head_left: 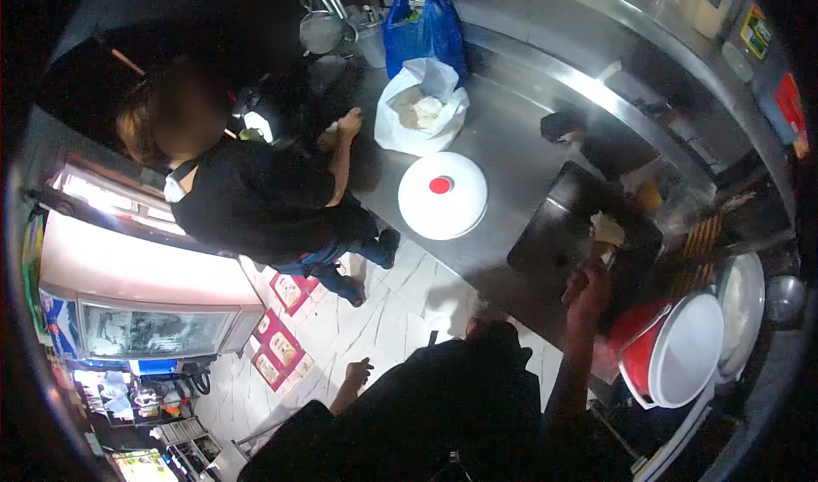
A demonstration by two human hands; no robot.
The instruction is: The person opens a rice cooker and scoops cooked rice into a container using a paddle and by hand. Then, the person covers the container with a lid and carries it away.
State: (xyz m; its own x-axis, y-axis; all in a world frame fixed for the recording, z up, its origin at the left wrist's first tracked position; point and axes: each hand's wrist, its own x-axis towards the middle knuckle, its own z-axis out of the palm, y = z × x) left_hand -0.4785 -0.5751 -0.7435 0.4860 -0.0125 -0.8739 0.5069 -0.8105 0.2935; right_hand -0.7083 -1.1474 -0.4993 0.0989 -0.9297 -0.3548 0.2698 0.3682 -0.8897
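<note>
My right hand point(588, 284) is closed at the dark sink point(545, 226) on the right. A pale, ragged-topped object point(607, 229) rises from its grip; what it is I cannot make out. My left hand point(359, 370) hangs low over the tiled floor, fingers apart and holding nothing. On the steel counter point(507, 141) sits a round white lid point(442, 196) with a red knob. Behind it an open white bag point(423, 107) shows whitish contents, and a blue plastic bag point(423, 35) stands farther back.
Another person point(256, 192) in black stands at the left, one hand over the counter's dark end. Right of me are a red bucket point(635, 346) and a white bucket point(692, 350). A glass-fronted fridge point(158, 329) stands lower left. Strainers point(321, 32) hang at the back.
</note>
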